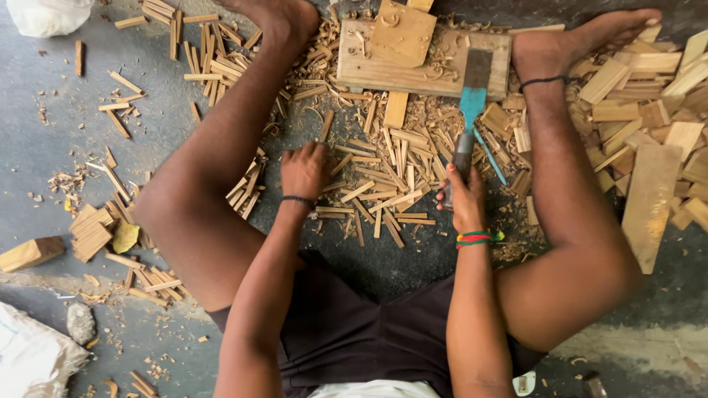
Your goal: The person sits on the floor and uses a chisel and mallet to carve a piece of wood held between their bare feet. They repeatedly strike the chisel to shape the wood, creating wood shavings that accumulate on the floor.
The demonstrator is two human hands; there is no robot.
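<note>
1. The person sits on the concrete floor (44, 147) with knees spread, so the work lies between the legs, within easy reach of both hands.
2. The right hand (466, 200) is closed around the handle of a broad chisel (472, 110) with a teal-painted shank. Its dark blade rests flat on the wooden block (369, 70), pointing away from the body.
3. The left hand (304, 171) is curled, fingers down, on the near edge of a pile of split wooden sticks (383, 184). Whether it pinches a stick cannot be told from this view.
4. The block lies crosswise just past the sticks, and both bare feet touch its ends, apparently to brace it as a cutting base.
5. A smaller board (402, 33) lies tilted on top of the block.
6. Wider offcuts (649, 103) are heaped by the right leg, thin sticks scattered by the left, suggesting rough sorting by size.
7. Shavings lie thickest around the block.
</note>
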